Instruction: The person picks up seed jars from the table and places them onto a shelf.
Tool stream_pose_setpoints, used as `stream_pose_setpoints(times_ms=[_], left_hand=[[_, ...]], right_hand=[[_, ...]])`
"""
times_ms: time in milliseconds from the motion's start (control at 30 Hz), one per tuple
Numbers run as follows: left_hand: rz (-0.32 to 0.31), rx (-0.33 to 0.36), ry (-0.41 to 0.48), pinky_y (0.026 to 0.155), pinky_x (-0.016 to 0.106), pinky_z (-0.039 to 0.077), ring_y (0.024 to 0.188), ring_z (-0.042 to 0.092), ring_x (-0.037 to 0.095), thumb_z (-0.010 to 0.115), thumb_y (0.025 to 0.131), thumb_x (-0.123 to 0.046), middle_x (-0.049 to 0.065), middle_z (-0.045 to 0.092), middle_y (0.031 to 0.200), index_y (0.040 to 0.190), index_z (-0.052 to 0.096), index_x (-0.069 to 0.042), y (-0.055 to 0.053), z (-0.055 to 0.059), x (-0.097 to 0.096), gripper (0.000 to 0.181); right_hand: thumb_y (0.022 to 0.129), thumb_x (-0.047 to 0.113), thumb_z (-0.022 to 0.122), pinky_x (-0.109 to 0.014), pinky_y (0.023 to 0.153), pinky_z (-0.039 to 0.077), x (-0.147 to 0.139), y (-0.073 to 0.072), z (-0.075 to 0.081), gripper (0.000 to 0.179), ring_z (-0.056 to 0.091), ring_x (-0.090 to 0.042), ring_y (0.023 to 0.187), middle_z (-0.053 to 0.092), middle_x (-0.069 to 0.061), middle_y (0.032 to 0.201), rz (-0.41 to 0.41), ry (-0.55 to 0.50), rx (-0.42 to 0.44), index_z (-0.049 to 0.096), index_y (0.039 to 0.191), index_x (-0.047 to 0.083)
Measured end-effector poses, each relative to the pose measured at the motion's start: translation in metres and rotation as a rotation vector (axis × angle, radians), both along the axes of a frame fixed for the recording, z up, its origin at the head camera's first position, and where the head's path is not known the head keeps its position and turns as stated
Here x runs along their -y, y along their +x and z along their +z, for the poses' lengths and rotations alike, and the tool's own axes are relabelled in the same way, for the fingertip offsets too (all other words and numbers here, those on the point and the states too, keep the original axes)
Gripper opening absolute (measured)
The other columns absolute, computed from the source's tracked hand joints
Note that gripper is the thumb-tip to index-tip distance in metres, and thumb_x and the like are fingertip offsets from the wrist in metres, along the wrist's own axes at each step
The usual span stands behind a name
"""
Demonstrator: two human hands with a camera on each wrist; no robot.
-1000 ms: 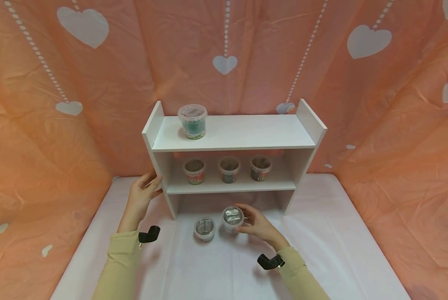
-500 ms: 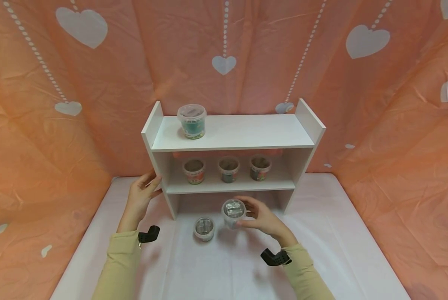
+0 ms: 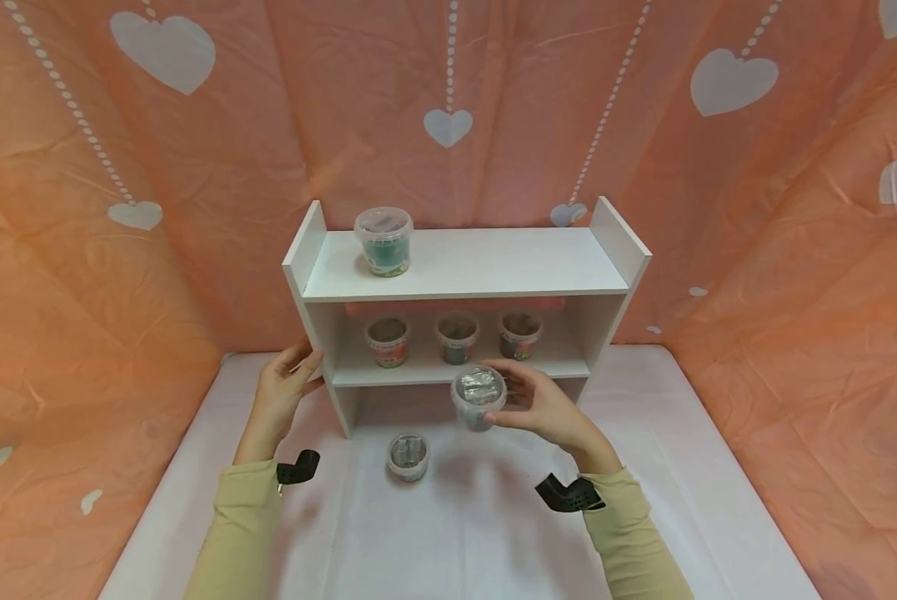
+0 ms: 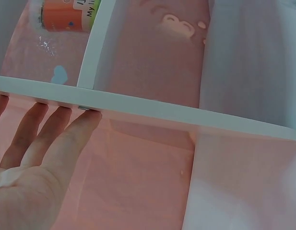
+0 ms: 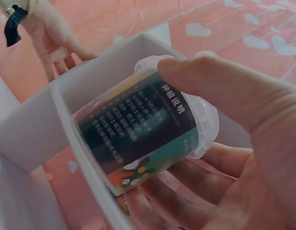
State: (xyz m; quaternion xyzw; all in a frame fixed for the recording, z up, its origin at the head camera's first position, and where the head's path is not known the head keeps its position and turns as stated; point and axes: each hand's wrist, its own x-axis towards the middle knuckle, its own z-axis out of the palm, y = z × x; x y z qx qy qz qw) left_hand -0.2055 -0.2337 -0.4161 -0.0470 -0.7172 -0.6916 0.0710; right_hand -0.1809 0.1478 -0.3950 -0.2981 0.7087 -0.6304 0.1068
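My right hand [image 3: 549, 406] grips a small clear-lidded plastic tub [image 3: 478, 398], raised off the table in front of the middle shelf. In the right wrist view the thumb and fingers wrap round this tub [image 5: 143, 129], whose dark label bears white printed characters. My left hand [image 3: 283, 392] touches the outer left side of the white shelf unit [image 3: 463, 296]. Its extended fingertips [image 4: 90, 117] rest against the panel in the left wrist view. Another lidded tub [image 3: 408, 457] stands on the table in front of the unit.
On the top shelf, at left, stands a larger green tub [image 3: 384, 242]. The middle shelf bears three small tubs: one with an orange label [image 3: 388, 342], a middle one [image 3: 458, 337] and a right one [image 3: 519, 335]. An orange heart-patterned cloth [image 3: 508, 108] hangs behind.
My right hand has lifted the tub from the table, up and slightly to the right, to about the middle shelf's front edge in view. The left hand has stayed at the side panel.
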Motion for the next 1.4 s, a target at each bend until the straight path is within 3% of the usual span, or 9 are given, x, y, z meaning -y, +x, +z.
stream_pose_setpoints(times_ms=[267,633,933,1067,1400], left_hand=[[-0.004,0.004,0.017,0.093,0.044,0.045,0.127,0.041,0.035,0.057,0.097,-0.023,0.021,0.036,0.146,0.145,0.037,0.002,0.001,0.002,-0.001,0.058],[0.011,0.002,0.033,0.09,0.039,0.048,0.122,0.049,0.024,0.057,0.097,-0.022,0.022,0.038,0.144,0.143,0.038,0.004,0.0,0.002,-0.003,0.057],[0.015,-0.004,0.033,0.087,0.033,0.051,0.116,0.052,0.016,0.058,0.097,-0.022,0.023,0.039,0.143,0.143,0.038,0.005,0.0,0.001,-0.002,0.057],[0.018,0.0,0.037,0.087,0.033,0.051,0.116,0.052,0.015,0.057,0.097,-0.021,0.023,0.039,0.143,0.143,0.038,0.005,0.0,0.001,-0.002,0.056],[0.015,0.012,0.025,0.094,0.047,0.043,0.125,0.045,0.029,0.056,0.098,-0.021,0.021,0.038,0.145,0.145,0.037,0.003,0.0,0.001,-0.002,0.056]], right_hand=[[0.079,0.0,0.077,-0.036,0.09,0.05,0.001,0.0,0.024,0.067,0.055,-0.029,0.113,0.054,-0.017,0.125,-0.001,-0.015,-0.016,0.045,0.138,0.002],[0.079,0.001,0.077,-0.039,0.095,0.046,0.006,-0.005,0.069,0.066,0.055,-0.027,0.114,0.056,-0.014,0.125,-0.01,-0.016,-0.113,0.047,0.137,0.003],[0.079,-0.002,0.076,-0.042,0.093,0.047,0.013,-0.007,0.102,0.064,0.055,-0.026,0.113,0.057,-0.014,0.123,-0.015,-0.024,-0.099,0.048,0.136,0.003],[0.079,-0.004,0.075,-0.036,0.091,0.049,0.015,-0.011,0.112,0.064,0.056,-0.026,0.111,0.057,-0.016,0.122,-0.025,-0.028,-0.101,0.047,0.136,0.0],[0.083,0.003,0.072,-0.029,0.081,0.051,0.012,-0.028,0.124,0.061,0.055,-0.025,0.114,0.057,-0.015,0.125,-0.036,-0.064,-0.045,0.045,0.138,0.003]])
